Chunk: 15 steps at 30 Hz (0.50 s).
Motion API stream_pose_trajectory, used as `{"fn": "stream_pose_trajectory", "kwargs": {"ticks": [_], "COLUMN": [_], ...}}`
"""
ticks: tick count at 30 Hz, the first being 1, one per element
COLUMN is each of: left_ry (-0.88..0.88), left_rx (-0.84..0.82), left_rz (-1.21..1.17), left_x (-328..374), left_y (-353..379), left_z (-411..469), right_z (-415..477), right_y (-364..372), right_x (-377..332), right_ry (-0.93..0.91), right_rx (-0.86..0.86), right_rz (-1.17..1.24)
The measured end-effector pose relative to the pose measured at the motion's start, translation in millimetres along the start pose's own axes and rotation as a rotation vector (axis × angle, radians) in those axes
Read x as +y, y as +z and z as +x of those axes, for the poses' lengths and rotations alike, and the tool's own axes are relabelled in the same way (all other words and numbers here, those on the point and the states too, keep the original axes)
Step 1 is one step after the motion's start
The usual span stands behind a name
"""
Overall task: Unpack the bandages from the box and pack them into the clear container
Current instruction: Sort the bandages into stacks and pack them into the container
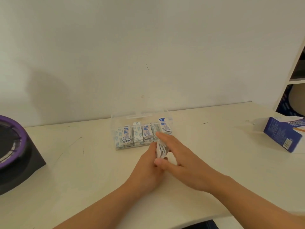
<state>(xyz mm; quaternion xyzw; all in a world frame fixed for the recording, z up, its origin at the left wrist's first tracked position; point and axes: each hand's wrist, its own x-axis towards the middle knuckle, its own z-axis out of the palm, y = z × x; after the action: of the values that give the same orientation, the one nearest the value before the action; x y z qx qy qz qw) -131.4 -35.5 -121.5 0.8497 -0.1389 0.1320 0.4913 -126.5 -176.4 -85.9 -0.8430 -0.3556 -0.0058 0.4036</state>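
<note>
A clear container (113, 129) stands on the cream table near the wall, its lid raised behind it. Several stacks of wrapped bandages (137, 134) stand upright inside in a row. Just in front of its right end, my left hand (148, 169) grips a small stack of wrapped bandages (160, 150). My right hand (178, 156) lies against the stack's right side with straight fingers, the fingertips reaching the container's front wall. The blue bandage box (280, 134) lies open at the far right of the table.
A black device with a purple ring (14, 146) sits at the table's left edge. A white shelf unit (295, 76) rises at the right behind the box. The table's front edge runs below my forearms.
</note>
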Motion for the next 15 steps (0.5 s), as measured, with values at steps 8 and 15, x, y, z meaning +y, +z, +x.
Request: {"fn": "stream_pose_trajectory", "kwargs": {"ticks": [8, 15], "left_ry": [-0.357, -0.531], "left_rx": [-0.21, -0.244], "left_rz": [-0.45, -0.899], "left_x": [25, 25], "left_y": [-19, -52], "left_z": [-5, -12], "right_z": [29, 47], "right_y": [-22, -10], "right_x": [-6, -8], "right_ry": [0.333, 0.306], "right_rx": [0.056, -0.032], "right_rz": [0.531, 0.776]}}
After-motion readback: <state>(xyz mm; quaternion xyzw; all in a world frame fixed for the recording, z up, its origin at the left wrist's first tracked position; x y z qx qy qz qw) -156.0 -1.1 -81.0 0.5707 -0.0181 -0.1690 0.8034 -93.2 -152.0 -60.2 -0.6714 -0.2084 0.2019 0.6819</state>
